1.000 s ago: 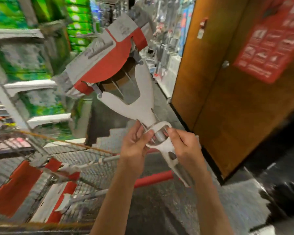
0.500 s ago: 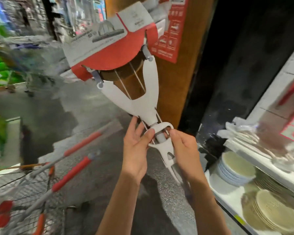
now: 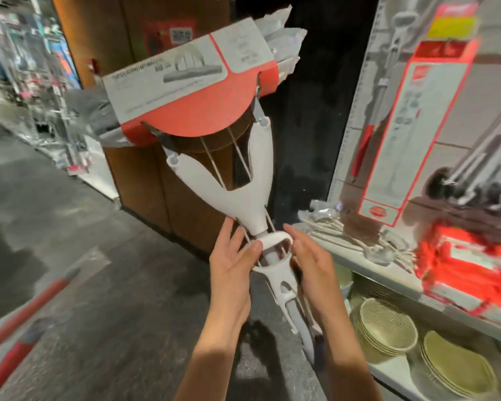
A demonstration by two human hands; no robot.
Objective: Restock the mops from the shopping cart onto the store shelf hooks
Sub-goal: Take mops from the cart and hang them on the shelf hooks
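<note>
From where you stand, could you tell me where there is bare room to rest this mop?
Bare grey floor lies left of the brown cabinet. The white shelf is crowded with red packs, and stacked pale bowls fill the space below.

You see a white mop [image 3: 255, 180] with a red-and-grey card sleeve [image 3: 191, 96], pale green bowls [image 3: 388, 328], a speckled grey floor [image 3: 99, 285] and brown wood panelling [image 3: 145, 183].

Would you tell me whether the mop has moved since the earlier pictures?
Yes. The mop, held by both hands, has swung rightward, away from the cart side, past the wooden panel toward the shelf.
</note>
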